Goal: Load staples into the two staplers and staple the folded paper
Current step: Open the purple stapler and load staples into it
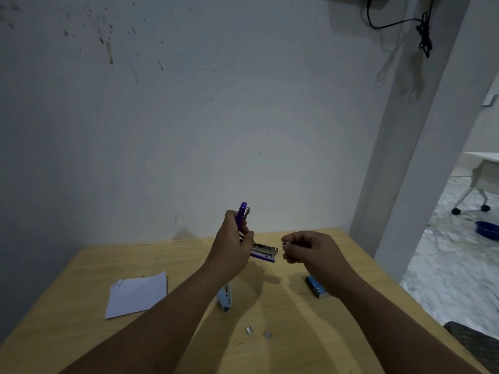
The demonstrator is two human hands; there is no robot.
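Left hand [232,247] grip closed round purple stapler [263,252], hinged open above counter [94,341]. Right hand [307,252] just beside its tray, pinched, presumably on staple strip; contents unclear. Risk: misaligned strip drops, breaks. Folded paper [137,295] left of stapler.

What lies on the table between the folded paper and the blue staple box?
In the head view, the light blue stapler lies between the folded paper and the blue staple box.

The left hand [232,244] holds the purple stapler [255,238] hinged open above the wooden table [81,333], its cover pointing up. The right hand [310,251] pinches something small just beside the stapler's open end. On the table lie a folded paper [137,298], a light blue stapler [225,299], a blue staple box [317,287] and two small staple strips [258,332].
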